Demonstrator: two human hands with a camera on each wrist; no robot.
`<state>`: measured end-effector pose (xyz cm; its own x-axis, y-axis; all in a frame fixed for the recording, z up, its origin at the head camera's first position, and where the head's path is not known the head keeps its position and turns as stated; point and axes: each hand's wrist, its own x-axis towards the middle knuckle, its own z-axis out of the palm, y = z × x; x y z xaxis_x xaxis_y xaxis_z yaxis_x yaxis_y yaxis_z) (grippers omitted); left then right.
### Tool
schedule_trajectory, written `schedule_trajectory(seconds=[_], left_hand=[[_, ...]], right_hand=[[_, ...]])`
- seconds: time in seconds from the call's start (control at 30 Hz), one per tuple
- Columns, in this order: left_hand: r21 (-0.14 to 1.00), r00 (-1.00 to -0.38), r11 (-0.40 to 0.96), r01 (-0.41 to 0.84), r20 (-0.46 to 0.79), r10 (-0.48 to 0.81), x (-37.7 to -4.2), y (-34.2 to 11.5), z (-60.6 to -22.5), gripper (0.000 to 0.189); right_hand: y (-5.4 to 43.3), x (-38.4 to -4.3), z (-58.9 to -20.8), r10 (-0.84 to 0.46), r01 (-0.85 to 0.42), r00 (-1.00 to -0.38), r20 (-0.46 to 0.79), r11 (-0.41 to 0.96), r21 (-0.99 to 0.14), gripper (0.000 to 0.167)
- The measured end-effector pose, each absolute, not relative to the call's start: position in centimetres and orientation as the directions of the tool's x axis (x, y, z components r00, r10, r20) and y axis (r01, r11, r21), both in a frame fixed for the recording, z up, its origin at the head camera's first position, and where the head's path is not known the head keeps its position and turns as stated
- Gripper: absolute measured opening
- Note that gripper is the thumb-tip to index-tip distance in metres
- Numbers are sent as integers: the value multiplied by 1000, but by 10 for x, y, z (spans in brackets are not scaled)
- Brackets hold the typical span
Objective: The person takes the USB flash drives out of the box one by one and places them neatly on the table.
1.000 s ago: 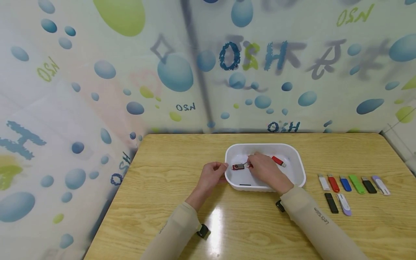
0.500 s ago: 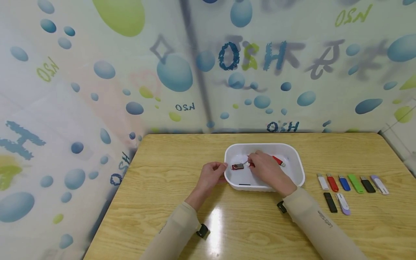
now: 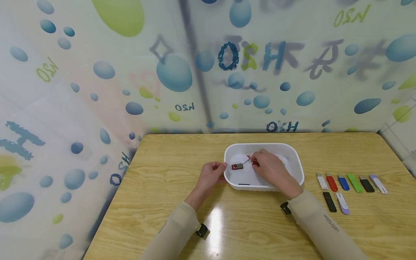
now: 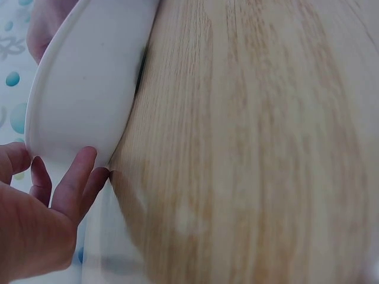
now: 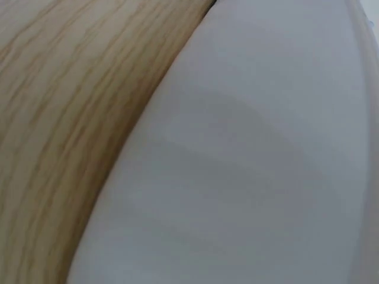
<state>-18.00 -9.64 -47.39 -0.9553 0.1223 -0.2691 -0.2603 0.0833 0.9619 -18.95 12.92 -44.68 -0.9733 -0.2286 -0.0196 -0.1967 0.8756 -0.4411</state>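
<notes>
A white plastic tub [image 3: 263, 186] stands on the wooden table. My left hand [image 3: 210, 176] is at the tub's left end, thumb at the rim; in the left wrist view its fingertips [image 4: 87, 155] touch the outer wall. My right hand [image 3: 271, 169] reaches over the front wall into the tub and pinches a red USB flash drive [image 3: 255, 163], mostly hidden under the fingers. Left of it on the tub floor lie a red-and-grey swivel flash drive [image 3: 237, 166] and a white-and-red one [image 3: 246, 159]. The right wrist view shows just the tub's outer wall [image 5: 237, 148] and the table.
Right of the tub, flash drives lie in two rows on the table [image 3: 169, 173]. The back row has a white [image 3: 322, 181], red [image 3: 332, 182], blue [image 3: 343, 183], green [image 3: 355, 183], black [image 3: 367, 184] and lilac-white one [image 3: 378, 184]. A patterned curtain [image 3: 208, 72] hangs behind.
My right hand has shifted slightly right inside the tub with the red flash drive, uncovering more of the white-and-red one. The left hand stays put.
</notes>
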Motion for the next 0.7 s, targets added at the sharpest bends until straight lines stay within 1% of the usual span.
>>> schedule_trajectory(seconds=[0.27, 0.43, 0.7], left_hand=[[962, -957, 102, -255, -266, 116, -181, -96, -474, 38], [963, -958, 94, -252, -262, 116, -181, -96, -474, 38], [965, -958, 65, -254, -260, 117, -182, -96, -477, 35]], right_hand=[[137, -183, -445, -245, -243, -968, 54, 866, -436, 10], [142, -178, -442, -250, -263, -964, 90, 859, -440, 14], [149, -171, -437, -239, -259, -966, 102, 857, -445, 17]])
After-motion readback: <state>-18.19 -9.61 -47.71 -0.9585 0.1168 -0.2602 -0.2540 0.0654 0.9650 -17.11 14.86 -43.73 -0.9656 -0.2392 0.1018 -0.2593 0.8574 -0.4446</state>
